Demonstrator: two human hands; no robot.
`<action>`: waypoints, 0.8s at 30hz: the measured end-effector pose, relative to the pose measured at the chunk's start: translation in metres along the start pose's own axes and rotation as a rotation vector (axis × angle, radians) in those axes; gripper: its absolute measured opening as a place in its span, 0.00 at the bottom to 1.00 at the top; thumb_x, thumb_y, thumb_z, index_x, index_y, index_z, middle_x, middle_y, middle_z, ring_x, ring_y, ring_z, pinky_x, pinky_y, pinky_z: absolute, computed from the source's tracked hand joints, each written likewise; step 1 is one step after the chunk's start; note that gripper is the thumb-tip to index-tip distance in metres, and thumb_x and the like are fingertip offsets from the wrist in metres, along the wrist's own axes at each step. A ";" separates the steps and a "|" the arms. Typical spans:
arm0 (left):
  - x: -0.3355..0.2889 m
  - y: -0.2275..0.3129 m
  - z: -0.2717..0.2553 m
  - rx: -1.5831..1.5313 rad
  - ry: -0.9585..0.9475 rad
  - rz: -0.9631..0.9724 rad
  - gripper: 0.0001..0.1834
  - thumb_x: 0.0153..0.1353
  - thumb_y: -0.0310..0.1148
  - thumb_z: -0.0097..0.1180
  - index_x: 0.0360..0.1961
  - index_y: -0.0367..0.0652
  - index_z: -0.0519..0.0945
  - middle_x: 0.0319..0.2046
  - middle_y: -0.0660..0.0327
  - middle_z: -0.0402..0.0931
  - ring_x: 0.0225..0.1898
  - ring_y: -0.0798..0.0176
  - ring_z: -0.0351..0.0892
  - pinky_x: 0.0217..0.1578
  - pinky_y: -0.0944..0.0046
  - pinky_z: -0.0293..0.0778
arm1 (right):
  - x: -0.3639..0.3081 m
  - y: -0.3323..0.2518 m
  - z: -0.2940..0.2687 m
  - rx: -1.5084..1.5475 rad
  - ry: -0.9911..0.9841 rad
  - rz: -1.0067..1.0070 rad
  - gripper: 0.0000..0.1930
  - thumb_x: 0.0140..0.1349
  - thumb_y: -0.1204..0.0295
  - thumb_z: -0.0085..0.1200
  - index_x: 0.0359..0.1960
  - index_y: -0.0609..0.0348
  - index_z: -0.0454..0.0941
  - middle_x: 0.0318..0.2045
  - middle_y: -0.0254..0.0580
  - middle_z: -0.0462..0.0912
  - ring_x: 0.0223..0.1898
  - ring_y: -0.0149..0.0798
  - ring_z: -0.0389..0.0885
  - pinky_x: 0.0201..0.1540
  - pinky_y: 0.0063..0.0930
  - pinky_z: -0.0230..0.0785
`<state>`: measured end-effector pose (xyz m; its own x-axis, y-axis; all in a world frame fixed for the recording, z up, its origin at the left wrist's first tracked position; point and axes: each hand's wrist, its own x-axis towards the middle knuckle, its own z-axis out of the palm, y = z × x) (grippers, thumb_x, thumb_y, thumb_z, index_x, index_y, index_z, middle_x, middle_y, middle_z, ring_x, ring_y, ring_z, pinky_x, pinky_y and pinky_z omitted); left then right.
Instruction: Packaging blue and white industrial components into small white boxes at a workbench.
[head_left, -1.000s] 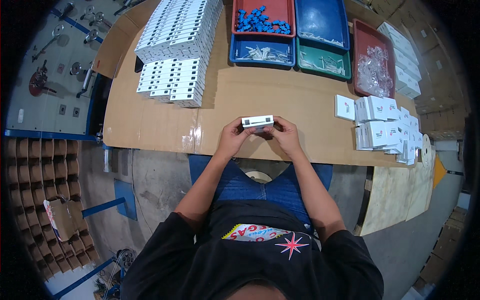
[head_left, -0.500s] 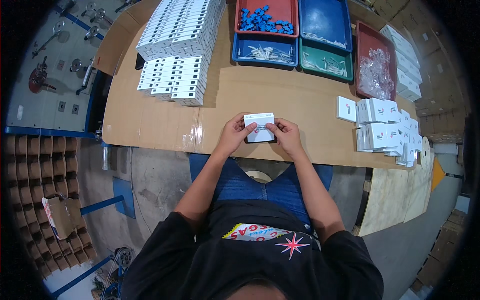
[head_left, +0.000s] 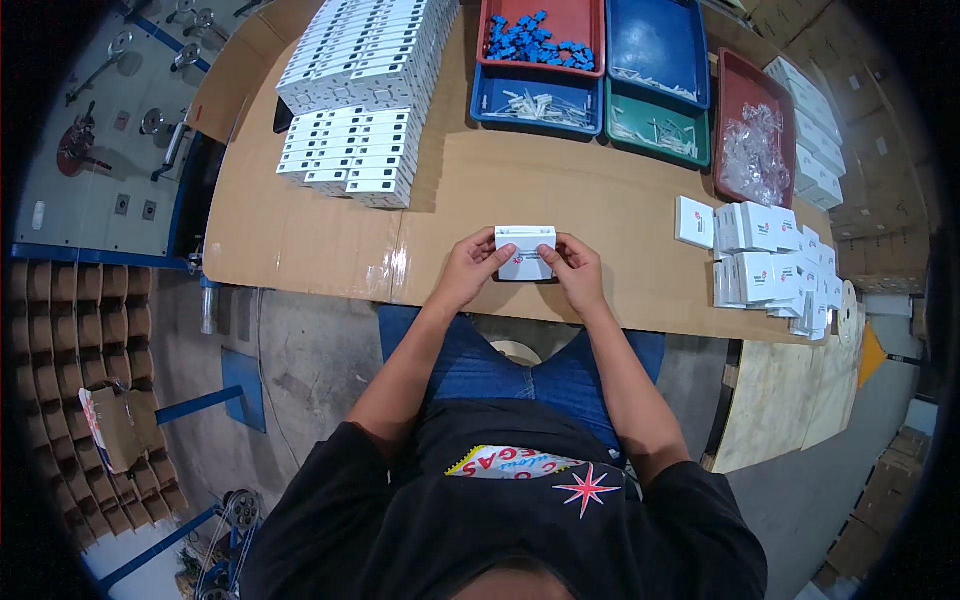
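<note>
Between my two hands is a small white box with a little red and dark print, held over the near part of the cardboard-covered table. My left hand grips its left side, thumb on the face turned to me. On the right side my right hand grips it the same way, thumb pressed on the face. The fingers behind the box are mostly hidden. A narrow top edge of the box shows above the thumbs.
Tall stacks of white boxes stand at the back left. Trays hold blue parts, white sticks and clear plastic pieces. Small white boxes are piled at the right, one box beside them.
The white box has tilted in my hands, so more of its top edge shows. Both hands keep their hold. The view has shifted slightly.
</note>
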<state>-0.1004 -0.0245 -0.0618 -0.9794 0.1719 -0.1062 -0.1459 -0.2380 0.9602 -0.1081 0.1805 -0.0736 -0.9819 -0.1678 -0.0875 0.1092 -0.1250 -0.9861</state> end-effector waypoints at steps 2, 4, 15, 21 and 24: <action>0.000 0.000 0.000 0.019 -0.009 -0.079 0.15 0.70 0.32 0.59 0.53 0.34 0.78 0.42 0.62 0.84 0.42 0.73 0.81 0.43 0.72 0.75 | -0.001 -0.004 0.000 0.041 0.034 0.075 0.11 0.66 0.74 0.63 0.48 0.65 0.82 0.36 0.32 0.85 0.37 0.23 0.80 0.40 0.18 0.73; 0.001 0.001 0.006 0.015 0.014 -0.056 0.15 0.70 0.32 0.59 0.53 0.34 0.78 0.42 0.62 0.84 0.42 0.73 0.81 0.42 0.73 0.75 | 0.001 -0.002 0.001 0.045 0.045 0.066 0.11 0.67 0.74 0.63 0.48 0.65 0.82 0.36 0.32 0.84 0.37 0.23 0.80 0.39 0.18 0.73; 0.003 -0.003 0.007 0.036 0.031 -0.064 0.16 0.70 0.28 0.58 0.56 0.34 0.77 0.46 0.60 0.83 0.46 0.70 0.81 0.49 0.70 0.75 | 0.005 -0.004 -0.007 0.053 0.014 0.133 0.08 0.67 0.75 0.61 0.46 0.64 0.81 0.34 0.32 0.84 0.33 0.22 0.78 0.33 0.17 0.70; 0.000 -0.004 0.004 -0.006 0.029 -0.051 0.14 0.69 0.29 0.59 0.54 0.35 0.78 0.43 0.61 0.83 0.45 0.70 0.81 0.46 0.69 0.77 | 0.001 -0.017 0.002 0.177 -0.019 0.119 0.11 0.67 0.77 0.61 0.49 0.65 0.80 0.40 0.35 0.84 0.41 0.26 0.81 0.44 0.22 0.77; -0.002 -0.006 0.006 0.028 0.021 -0.012 0.14 0.70 0.29 0.59 0.54 0.35 0.77 0.43 0.61 0.82 0.45 0.70 0.81 0.47 0.68 0.76 | 0.001 -0.018 0.002 0.224 0.002 0.070 0.14 0.67 0.78 0.61 0.53 0.66 0.79 0.42 0.36 0.84 0.44 0.27 0.81 0.49 0.23 0.77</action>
<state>-0.0968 -0.0178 -0.0661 -0.9804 0.1543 -0.1228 -0.1539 -0.2093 0.9657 -0.1104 0.1807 -0.0558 -0.9710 -0.1820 -0.1550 0.2084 -0.3271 -0.9217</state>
